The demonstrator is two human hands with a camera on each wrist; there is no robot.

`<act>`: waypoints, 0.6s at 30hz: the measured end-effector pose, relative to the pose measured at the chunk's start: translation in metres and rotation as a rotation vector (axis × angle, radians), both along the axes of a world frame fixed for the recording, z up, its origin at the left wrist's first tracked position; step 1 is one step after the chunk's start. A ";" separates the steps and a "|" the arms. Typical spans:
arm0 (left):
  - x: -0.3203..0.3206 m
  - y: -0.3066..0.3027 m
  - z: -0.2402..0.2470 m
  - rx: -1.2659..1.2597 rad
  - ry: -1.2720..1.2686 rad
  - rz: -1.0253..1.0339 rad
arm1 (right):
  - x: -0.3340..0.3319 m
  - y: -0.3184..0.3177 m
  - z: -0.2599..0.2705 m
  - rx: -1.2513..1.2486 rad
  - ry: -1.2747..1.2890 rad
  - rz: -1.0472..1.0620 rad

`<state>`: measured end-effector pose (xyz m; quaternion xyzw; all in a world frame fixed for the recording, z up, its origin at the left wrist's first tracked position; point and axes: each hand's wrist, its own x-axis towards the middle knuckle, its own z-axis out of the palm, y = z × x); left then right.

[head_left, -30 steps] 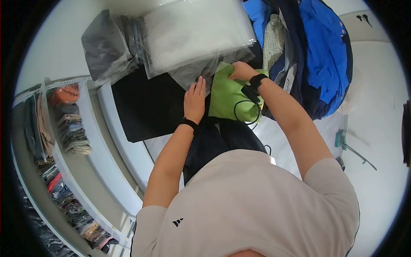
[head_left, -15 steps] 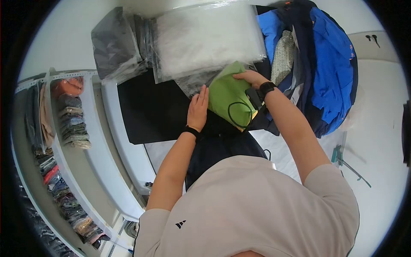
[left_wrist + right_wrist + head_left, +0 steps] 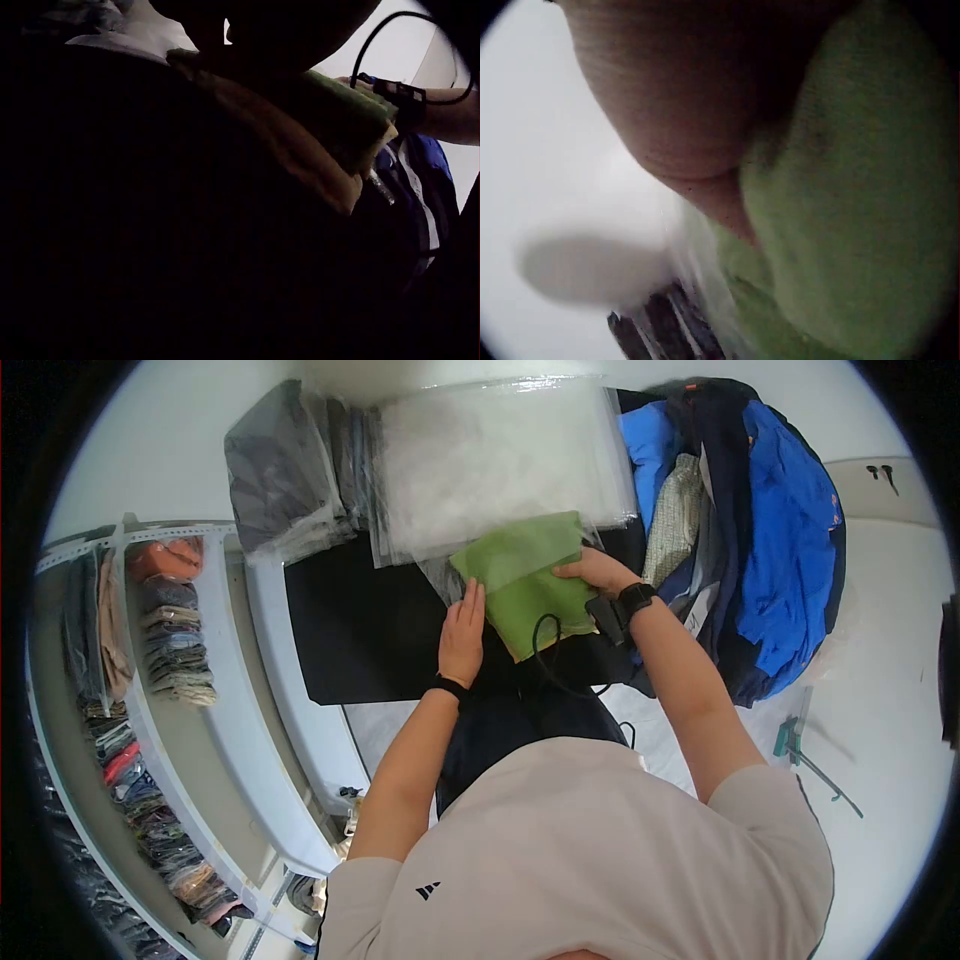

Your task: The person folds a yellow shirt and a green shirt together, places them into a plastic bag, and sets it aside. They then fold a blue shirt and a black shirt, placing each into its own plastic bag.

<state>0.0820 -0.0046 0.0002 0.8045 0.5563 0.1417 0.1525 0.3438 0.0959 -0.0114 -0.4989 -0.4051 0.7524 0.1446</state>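
Note:
A green folded garment (image 3: 535,605) lies across the front part of the black work surface (image 3: 365,635), its upper part looking paler. My right hand (image 3: 603,572) grips its right edge, thumb on top and fingers underneath. In the right wrist view the green cloth (image 3: 862,195) fills the right side, pressed close to that hand. My left hand (image 3: 462,638) rests at the garment's left edge with its fingers straight. The left wrist view is mostly dark, but the folded garment's edge (image 3: 300,154) shows below the dark hand.
Flat clear plastic bags (image 3: 500,460) are stacked behind the garment, overlapped by its top edge. Grey bagged items (image 3: 285,470) stand at back left. Blue and dark clothes (image 3: 790,550) are heaped on the right. Shelves (image 3: 215,740) with folded bagged clothes line the left. A black cable (image 3: 540,650) loops near the right wrist.
The green garment has turned and now lies flatter, with its top edge over the plastic bags. Both hands have moved along with it, the left staying at its left edge.

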 end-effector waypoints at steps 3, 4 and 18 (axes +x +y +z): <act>-0.002 0.000 0.001 -0.019 0.003 0.001 | -0.014 0.009 0.002 -0.045 0.240 -0.199; -0.002 0.001 -0.001 -0.017 0.004 0.004 | -0.020 0.012 0.013 -0.060 0.198 -0.270; -0.006 -0.002 0.002 -0.016 0.073 -0.012 | -0.040 0.029 -0.002 -0.149 0.316 -0.409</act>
